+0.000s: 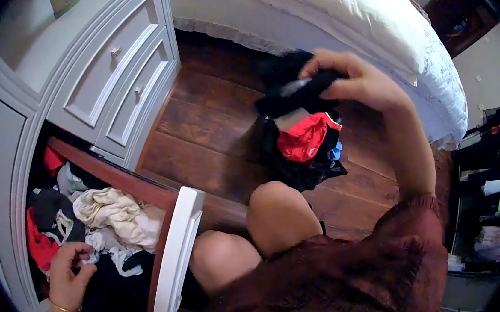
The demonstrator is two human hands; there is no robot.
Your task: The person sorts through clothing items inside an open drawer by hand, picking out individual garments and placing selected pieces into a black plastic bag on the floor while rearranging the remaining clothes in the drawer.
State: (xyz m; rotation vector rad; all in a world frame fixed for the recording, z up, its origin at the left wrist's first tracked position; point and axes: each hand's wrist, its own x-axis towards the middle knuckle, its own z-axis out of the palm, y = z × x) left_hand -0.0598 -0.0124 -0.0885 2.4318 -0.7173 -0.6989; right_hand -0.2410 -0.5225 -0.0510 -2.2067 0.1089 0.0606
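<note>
My right hand [348,77] is raised over the floor, its fingers closed on a black garment [284,71] that is partly blurred. Beneath it lies a pile of clothes on the wooden floor, with a red garment [302,139] on top of black cloth [318,173]. My left hand [71,269] is inside the pulled-out drawer [177,241]. Its thumb and fingers are curved but apart, close to some white cloth [111,244]. Around it are a cream garment [114,211], a dark grey one [52,208], red cloth [40,239] and a large black piece [116,298].
A white dresser [122,78] with more drawers stands at the left. The bed [345,14] with white bedding is at the back. On the right, a dark open rack [494,192] holds folded clothes. My bent knees [251,234] are between the drawer and the pile.
</note>
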